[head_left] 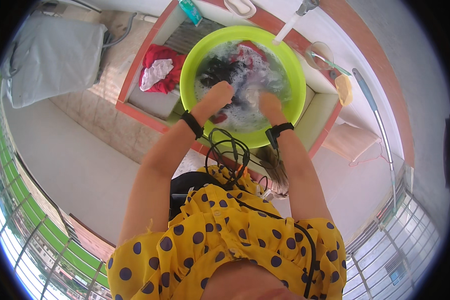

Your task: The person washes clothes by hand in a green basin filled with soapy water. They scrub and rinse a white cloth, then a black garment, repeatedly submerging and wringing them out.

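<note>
A lime-green round basin (189, 102) holds soapy water with soaked clothes in it. My left hand (220, 96) is curled closed, its fingertips dipping into the suds beside a dark cloth (214, 71); whatever it grips is hidden. To its right, my right hand (269, 103) reaches into the foam next to a whitish patch that may be cloth or suds, with its fingers out of sight. A red cloth (252, 52) shows through the foam at the basin's far side. Black bands circle both wrists.
The basin rests over a red-edged tiled sink (130, 82). Red and white clothes (160, 70) lie in its left part. A teal tube (190, 12), a tap (290, 25), a yellow sponge (343, 90) and a long-handled pole (380, 122) surround it. Black cables (230, 150) hang before me.
</note>
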